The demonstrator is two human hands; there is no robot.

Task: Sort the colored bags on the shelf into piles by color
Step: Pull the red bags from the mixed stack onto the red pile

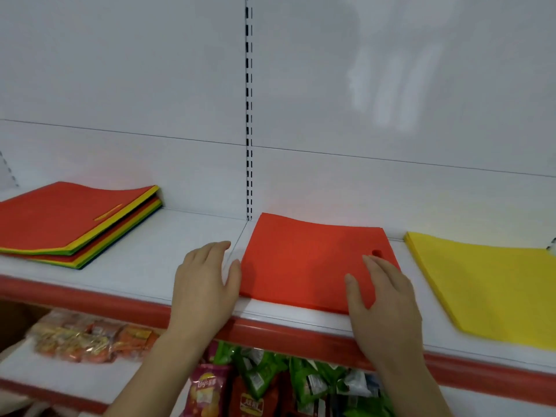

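Observation:
A flat red bag pile (304,260) lies in the middle of the white shelf (144,266). My left hand (207,284) rests flat on the shelf, its thumb touching the pile's left edge. My right hand (382,299) lies with straight fingers on the pile's front right corner. To the right lies a yellow bag pile (487,284). At the far left sits a mixed stack (72,224) of red, yellow and green bags with a red one on top.
The shelf has a red front lip (90,296) and a white back panel with a slotted upright (249,115). Below, a lower shelf holds snack packets (90,338) and green and red chip bags (270,383).

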